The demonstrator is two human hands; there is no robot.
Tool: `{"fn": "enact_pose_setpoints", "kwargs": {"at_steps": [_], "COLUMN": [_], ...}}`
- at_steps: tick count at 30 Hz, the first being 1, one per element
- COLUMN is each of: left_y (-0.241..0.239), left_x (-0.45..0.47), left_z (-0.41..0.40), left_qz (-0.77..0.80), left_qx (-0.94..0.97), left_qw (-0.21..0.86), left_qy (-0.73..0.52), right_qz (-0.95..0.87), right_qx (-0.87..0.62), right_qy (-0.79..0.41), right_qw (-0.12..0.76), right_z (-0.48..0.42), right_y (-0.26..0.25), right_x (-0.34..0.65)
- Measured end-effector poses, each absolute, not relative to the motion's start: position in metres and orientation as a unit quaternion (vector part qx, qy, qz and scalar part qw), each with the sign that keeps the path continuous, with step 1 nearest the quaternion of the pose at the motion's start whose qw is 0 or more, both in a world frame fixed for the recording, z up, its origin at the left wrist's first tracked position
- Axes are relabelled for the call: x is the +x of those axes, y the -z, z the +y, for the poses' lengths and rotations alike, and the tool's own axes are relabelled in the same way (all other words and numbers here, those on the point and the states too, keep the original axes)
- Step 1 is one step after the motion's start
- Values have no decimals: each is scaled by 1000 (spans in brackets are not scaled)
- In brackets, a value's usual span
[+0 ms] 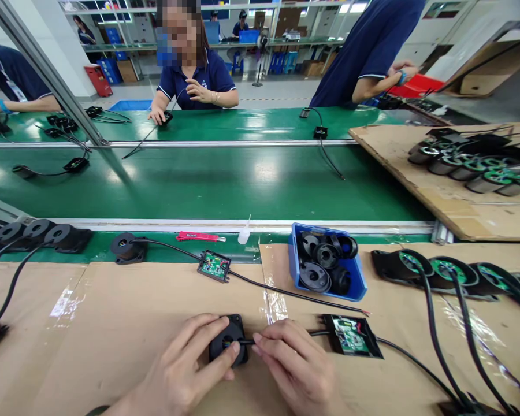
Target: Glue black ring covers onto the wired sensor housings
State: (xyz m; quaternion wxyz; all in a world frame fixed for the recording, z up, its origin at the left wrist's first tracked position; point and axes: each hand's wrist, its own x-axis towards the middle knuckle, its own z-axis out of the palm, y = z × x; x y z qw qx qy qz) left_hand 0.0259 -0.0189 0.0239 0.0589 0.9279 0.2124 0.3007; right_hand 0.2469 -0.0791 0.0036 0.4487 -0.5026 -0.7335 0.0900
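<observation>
Lying at lower centre on the cardboard-covered table, between both hands: a black housing with a flat flange and a round opening. Grasped by the left hand, fingers over the far side and thumb across the near edge. Leading out to the right, a black cable, pinched between thumb and fingertips of the right hand just beside the housing. A trace of colour inside the opening, too small to identify.

Best to keep the housing braced flat under the left hand, hold the cable close to the opening, and guide it straight, with no sharp bend or twist. Wise also to keep slack toward the open box farther right, apparently on the same cable though partly hidden by the hand, so as not to tug its exposed circuit board.

Beyond the hands, a similar cabled assembly and a blue bin of black round parts. To the right, a row of housings with cables. Behind, a red cutter beside a small white bottle. Across the green surface, a co-worker handling another cabled part.
</observation>
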Motion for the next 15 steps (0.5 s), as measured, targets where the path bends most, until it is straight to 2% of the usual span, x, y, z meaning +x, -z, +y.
{"fn": "enact_pose_setpoints", "kwargs": {"at_steps": [8,13,15], "left_y": [-25,-17,-14], "left_x": [37,45,46], "left_z": [-21,-28,-30], "left_qz": [197,218,223], "left_qx": [940,936,931], "left_qw": [-36,-32,-42], "left_qy": [-277,-275,-287], "right_qz": [-742,-760,-784], "right_qx": [-496,-510,-485], "right_qy": [-91,16,24], "right_qw": [442,403,387], "right_z": [-81,-86,-89], "right_y": [-5,-13,-14], "right_x": [249,250,247]}}
